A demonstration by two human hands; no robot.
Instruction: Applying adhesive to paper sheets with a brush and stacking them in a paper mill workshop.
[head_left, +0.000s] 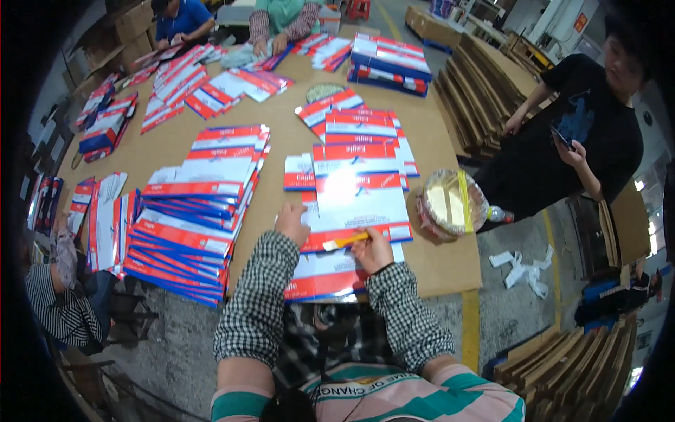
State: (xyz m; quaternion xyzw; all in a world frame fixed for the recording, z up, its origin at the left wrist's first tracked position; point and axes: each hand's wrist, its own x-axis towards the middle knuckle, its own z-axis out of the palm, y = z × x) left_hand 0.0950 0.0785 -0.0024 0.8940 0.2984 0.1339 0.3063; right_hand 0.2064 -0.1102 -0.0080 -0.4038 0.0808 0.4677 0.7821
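My right hand (pixel 374 251) is closed around a yellow-handled tool (pixel 346 242) with a pale flat tip, like a small brush. The tool lies low over the near red band of a flat red, white and blue printed carton (pixel 362 207). At that carton's left edge is my left hand (pixel 291 222), its fingers partly bent and apart, holding nothing that I can see. More flat cartons overlap beyond it, and another carton (pixel 323 273) lies beneath at the table's near edge.
Fanned stacks of cartons (pixel 186 232) cover the left of the brown table (pixel 436 274). A round plastic-lined tub (pixel 448 202) with yellow tape stands at its right edge. A person in black (pixel 580 123) stands right, holding a phone. Other people work at the far side and left.
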